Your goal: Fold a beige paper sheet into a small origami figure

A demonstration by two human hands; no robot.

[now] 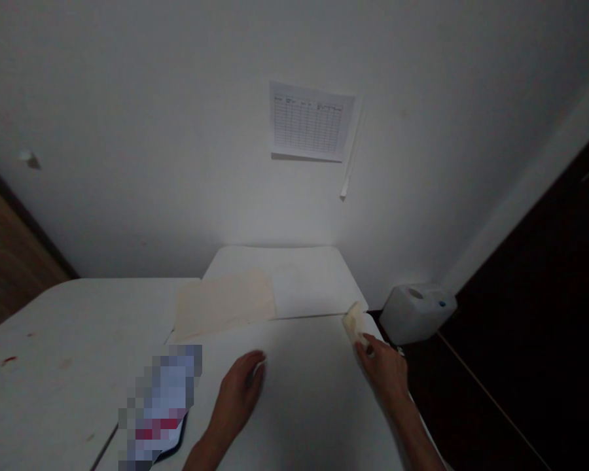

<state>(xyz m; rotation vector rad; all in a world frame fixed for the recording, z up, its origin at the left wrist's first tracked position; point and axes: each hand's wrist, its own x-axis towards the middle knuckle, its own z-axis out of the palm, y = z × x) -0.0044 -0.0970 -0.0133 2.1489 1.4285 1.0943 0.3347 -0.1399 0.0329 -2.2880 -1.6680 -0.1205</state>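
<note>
My right hand (387,366) pinches the near end of a small folded beige cloth (354,322) by the right edge of the white table (304,386). The cloth's far end lies on the tabletop. My left hand (241,387) is over the middle of the table, its fingers curled and closed. A sliver of white shows by its fingertips, too small to name. Beyond the left hand, a flat pale beige sheet (226,302) spreads across the seams between tabletops. A phone-like device (169,392), its screen blurred out, is left of that hand.
A white plastic jerrycan (417,313) stands on the dark floor to the right. A printed table sheet (308,123) hangs on the wall (186,131). Reddish stains (4,360) mark the left tabletop (53,392). Wooden panelling (14,255) borders the far left.
</note>
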